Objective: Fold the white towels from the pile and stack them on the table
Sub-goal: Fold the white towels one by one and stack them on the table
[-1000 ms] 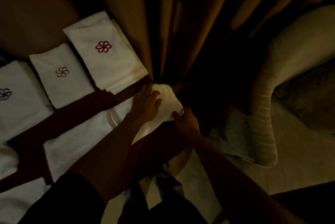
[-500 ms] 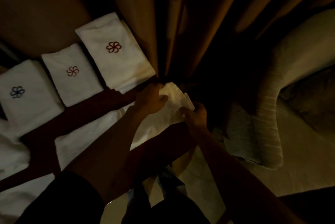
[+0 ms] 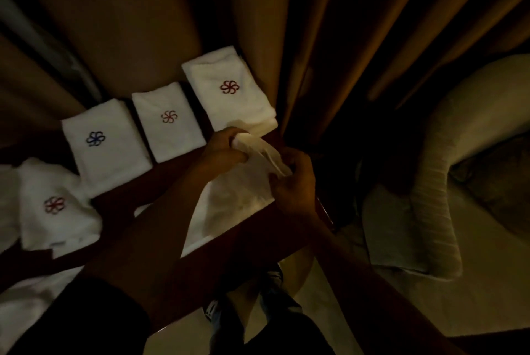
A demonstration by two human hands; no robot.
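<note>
While your left hand [image 3: 226, 148] and right hand [image 3: 289, 184] grip the far end of the limp white cloth towel [image 3: 238, 196], its near part lies on the dark wooden surface [image 3: 120, 203].

Dim, warm-toned view; deep shadow toward 12 and 2 o'clock. The folded towels [image 3: 169, 136] near 10 o'clock are brightest. Soft, grainy detail; wide-angle bending at the edges.
</note>
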